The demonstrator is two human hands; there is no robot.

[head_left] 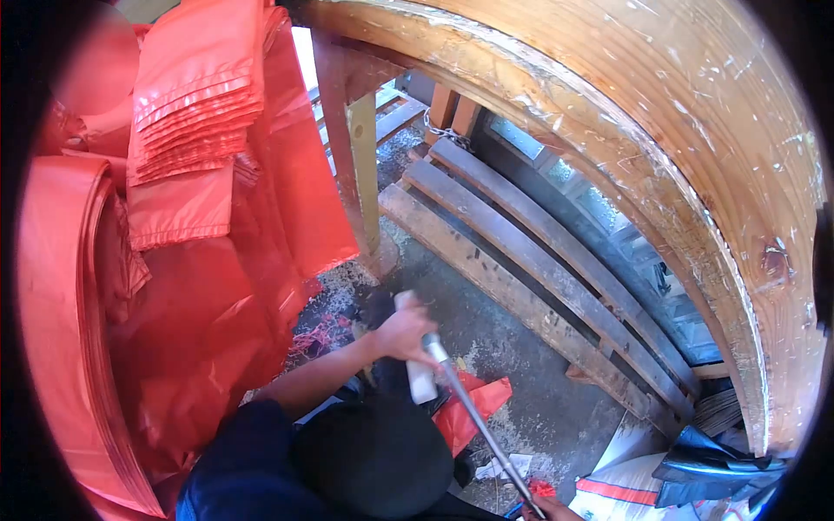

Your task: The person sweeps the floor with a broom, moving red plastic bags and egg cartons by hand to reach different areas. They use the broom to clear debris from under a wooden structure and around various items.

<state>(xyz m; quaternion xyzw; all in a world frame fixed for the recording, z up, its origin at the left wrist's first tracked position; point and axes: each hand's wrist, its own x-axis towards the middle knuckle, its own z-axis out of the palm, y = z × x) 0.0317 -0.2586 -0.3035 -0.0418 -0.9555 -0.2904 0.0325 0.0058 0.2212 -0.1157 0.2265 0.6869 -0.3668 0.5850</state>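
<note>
My left hand (404, 333) is closed around the white, bar-shaped head (420, 380) of a long metal pole. The pole (476, 415) runs from a white collar beside that hand down to the lower right. My right hand (551, 509), partly cut off by the bottom edge of the head view, grips its lower end. A crumpled red plastic piece (456, 418) lies behind the pole, low down. Dark clothing and a rounded dark shape fill the bottom middle. The bristles or underside of the white head, if any, cannot be made out.
Stacks of red plastic sheets or bags (195, 95) hang and lie at the left. A wooden tabletop (695, 104) curves across the upper right. Below it, a slatted wooden pallet (539, 269) leans near windows. Scraps litter the concrete floor (495, 330); white sacks (621, 478) lie lower right.
</note>
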